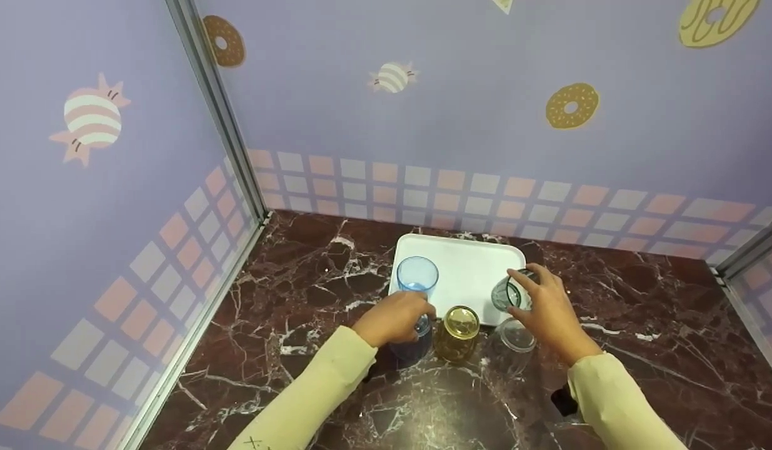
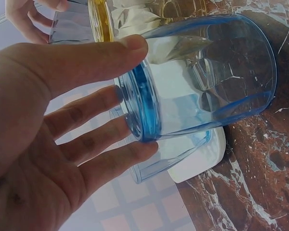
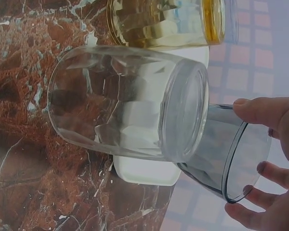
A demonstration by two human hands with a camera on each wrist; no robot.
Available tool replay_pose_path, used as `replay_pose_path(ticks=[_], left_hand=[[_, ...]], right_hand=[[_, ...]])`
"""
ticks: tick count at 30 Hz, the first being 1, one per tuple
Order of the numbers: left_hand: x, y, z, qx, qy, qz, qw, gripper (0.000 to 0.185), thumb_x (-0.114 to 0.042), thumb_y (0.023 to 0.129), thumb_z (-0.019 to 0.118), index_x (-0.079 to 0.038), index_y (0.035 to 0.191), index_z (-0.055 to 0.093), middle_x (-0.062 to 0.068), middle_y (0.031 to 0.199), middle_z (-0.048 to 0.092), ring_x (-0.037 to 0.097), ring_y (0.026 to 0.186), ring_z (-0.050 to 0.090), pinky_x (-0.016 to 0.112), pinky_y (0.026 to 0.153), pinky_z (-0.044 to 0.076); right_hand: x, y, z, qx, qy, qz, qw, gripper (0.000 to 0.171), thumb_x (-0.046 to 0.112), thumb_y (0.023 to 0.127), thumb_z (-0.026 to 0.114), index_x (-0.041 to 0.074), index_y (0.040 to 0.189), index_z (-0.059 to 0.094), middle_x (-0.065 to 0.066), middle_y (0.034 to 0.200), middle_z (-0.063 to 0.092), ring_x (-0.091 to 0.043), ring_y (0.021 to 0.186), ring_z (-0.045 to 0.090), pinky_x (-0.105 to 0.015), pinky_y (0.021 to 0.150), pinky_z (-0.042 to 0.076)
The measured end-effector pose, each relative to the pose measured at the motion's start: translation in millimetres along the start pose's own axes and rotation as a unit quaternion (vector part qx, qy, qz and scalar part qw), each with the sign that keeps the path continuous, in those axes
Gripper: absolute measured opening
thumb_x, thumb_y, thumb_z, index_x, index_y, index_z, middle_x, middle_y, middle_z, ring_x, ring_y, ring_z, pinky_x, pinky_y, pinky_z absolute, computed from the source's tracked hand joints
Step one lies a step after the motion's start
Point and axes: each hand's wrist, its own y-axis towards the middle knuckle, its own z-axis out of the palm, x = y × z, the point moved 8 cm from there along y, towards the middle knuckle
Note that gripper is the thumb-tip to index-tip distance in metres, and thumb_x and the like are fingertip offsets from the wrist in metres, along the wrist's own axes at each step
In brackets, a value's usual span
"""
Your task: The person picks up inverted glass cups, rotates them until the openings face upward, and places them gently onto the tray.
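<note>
My left hand [image 1: 403,315] grips the rim of a blue glass [image 1: 416,342] that stands on the marble just in front of a white tray [image 1: 467,262]. A second blue glass [image 1: 417,275] stands on the tray's left side. My right hand [image 1: 536,300] holds a grey glass [image 1: 504,294] by its rim at the tray's right front corner. Between the hands, on the marble, stand a yellow glass [image 1: 459,326] and a clear glass [image 1: 517,342]. In the right wrist view the clear glass [image 3: 125,101] is nearest, with the grey glass [image 3: 221,159] behind it.
The dark marble tabletop [image 1: 642,325] is walled on the left, back and right by lilac panels. A metal post [image 1: 217,112] stands in the back left corner. A small black object [image 1: 564,401] lies under my right forearm.
</note>
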Motion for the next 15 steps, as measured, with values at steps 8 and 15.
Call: replay_pose_path(ticks=[8, 15], left_hand=[[-1.9, -2.0, -2.7, -0.007, 0.004, 0.008, 0.9999, 0.038, -0.005, 0.066, 0.077, -0.015, 0.103, 0.075, 0.002, 0.097, 0.066, 0.018, 0.086, 0.064, 0.031, 0.080, 0.056], [0.3, -1.2, 0.4, 0.004, 0.004, 0.004, 1.0000, 0.040, -0.006, 0.067, 0.079, -0.016, 0.105, 0.074, 0.001, 0.097, 0.064, 0.017, 0.086, 0.063, 0.030, 0.082, 0.055]], right_hand=[[-8.5, 4.1, 5.4, 0.020, -0.010, 0.020, 1.000, 0.069, 0.018, 0.076, 0.080, 0.009, 0.139, 0.053, -0.028, 0.144, 0.038, -0.052, 0.128, 0.036, -0.066, 0.106, 0.033], [-12.1, 5.8, 9.4, 0.021, -0.019, 0.020, 0.999, 0.071, 0.019, 0.075, 0.081, 0.009, 0.139, 0.051, -0.029, 0.143, 0.039, -0.053, 0.127, 0.038, -0.066, 0.104, 0.034]])
